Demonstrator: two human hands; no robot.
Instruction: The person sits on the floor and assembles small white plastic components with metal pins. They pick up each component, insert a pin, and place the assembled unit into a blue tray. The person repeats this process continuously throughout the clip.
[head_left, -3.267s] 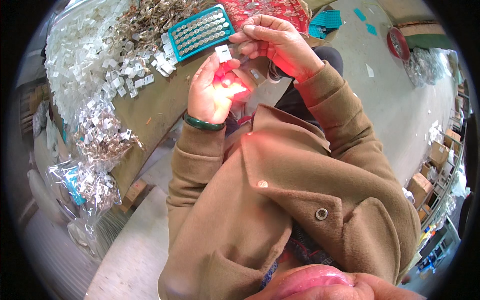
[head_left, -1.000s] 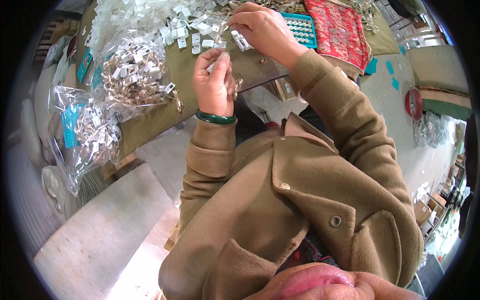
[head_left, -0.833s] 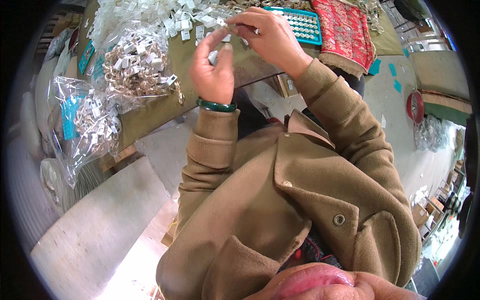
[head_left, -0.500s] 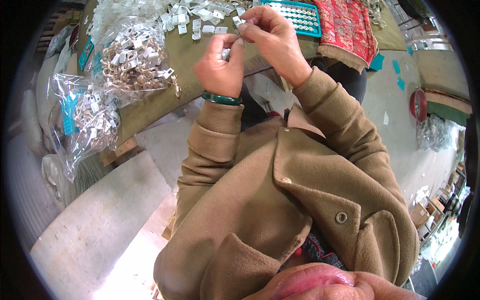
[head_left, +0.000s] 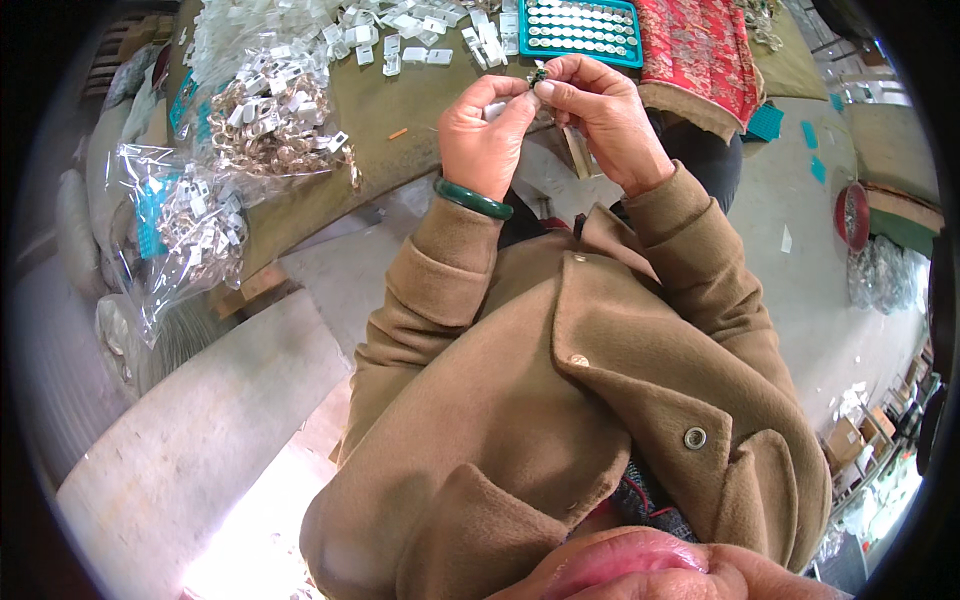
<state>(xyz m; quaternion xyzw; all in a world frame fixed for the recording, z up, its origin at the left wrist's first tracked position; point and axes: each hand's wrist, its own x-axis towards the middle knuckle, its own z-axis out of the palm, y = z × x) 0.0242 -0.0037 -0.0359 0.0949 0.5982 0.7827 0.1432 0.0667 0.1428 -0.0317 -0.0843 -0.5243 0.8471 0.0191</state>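
At the far left, a thin, glossy clear bag [head_left: 165, 275] holds white tags and a teal plastic piece [head_left: 150, 222]. Next to it, a larger crinkled bag [head_left: 232, 168] bulges with white tags on tangled, gold-toned loops (metallic, by their shine). Behind that spreads a heap [head_left: 262, 40] of small, translucent, boxy plastic pieces, and an orange sliver [head_left: 398, 133] lies on the smooth olive tabletop [head_left: 350, 155]. The left hand [head_left: 480, 150], above a smooth dark green bangle [head_left: 472, 198], is curled, with a white piece [head_left: 494, 111] showing between its thumb and forefinger. Just right of that, a small dark piece [head_left: 538, 77] with a greenish glint sits right at the fingertips where both hands meet, pinched by the right hand [head_left: 618, 125] between thumb and forefinger; its exact shape is too small to tell. I cannot tell whether the left fingertips press on it too. Behind the right hand stands a rectangular teal tray [head_left: 590, 61] with rows of round, shiny silvery discs [head_left: 580, 30], and to its right lies a red patterned cloth [head_left: 695, 60] with a coarse tan edge.
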